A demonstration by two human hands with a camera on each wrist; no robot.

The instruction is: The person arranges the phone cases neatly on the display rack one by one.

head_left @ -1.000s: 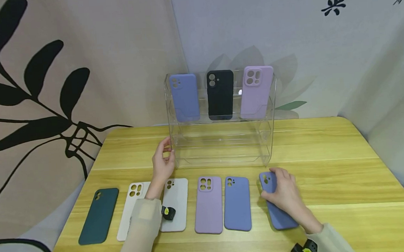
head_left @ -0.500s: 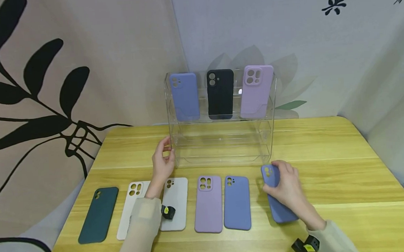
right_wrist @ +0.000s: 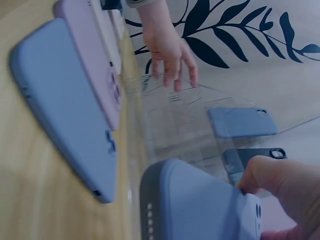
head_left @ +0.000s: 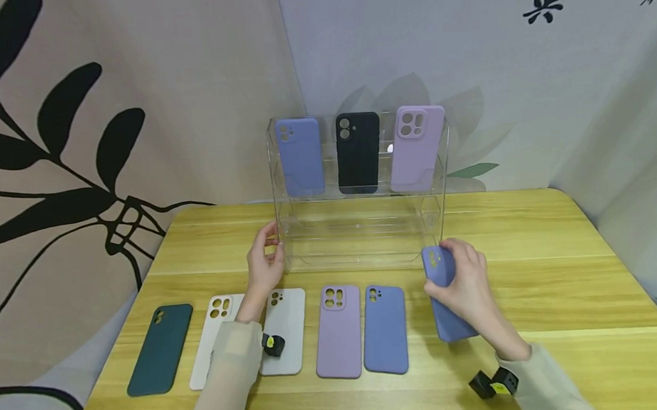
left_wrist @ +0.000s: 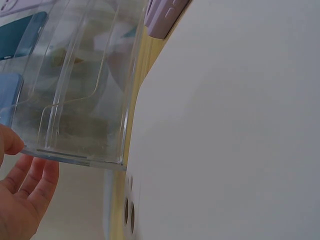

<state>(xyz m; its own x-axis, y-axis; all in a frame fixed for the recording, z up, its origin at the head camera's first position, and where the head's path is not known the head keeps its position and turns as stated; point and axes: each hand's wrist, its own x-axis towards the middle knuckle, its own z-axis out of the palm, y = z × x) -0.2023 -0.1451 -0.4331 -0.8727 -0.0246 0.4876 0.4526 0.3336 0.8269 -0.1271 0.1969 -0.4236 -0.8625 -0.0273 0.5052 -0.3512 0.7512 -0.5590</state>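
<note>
My right hand holds a blue phone case by its two long edges, its camera end toward the stand. In the right wrist view the held case is raised and tilted, with finger and thumb near its camera cutout. My left hand pinches the left side panel of a clear tiered display stand. The left wrist view has the thumb on one face of that panel and the fingers on the other. Across the stand's upper tier lean a blue case, a black case and a light purple case.
In front of the stand lie a dark green case, two white cases, a purple case and a blue case. The left forearm partly covers the white ones. They rest on a wooden table; patterned curtains hang behind.
My right hand has lifted the blue phone case off the table and carried it forward, toward the stand's right front corner. My left hand has stayed at the stand's side.
</note>
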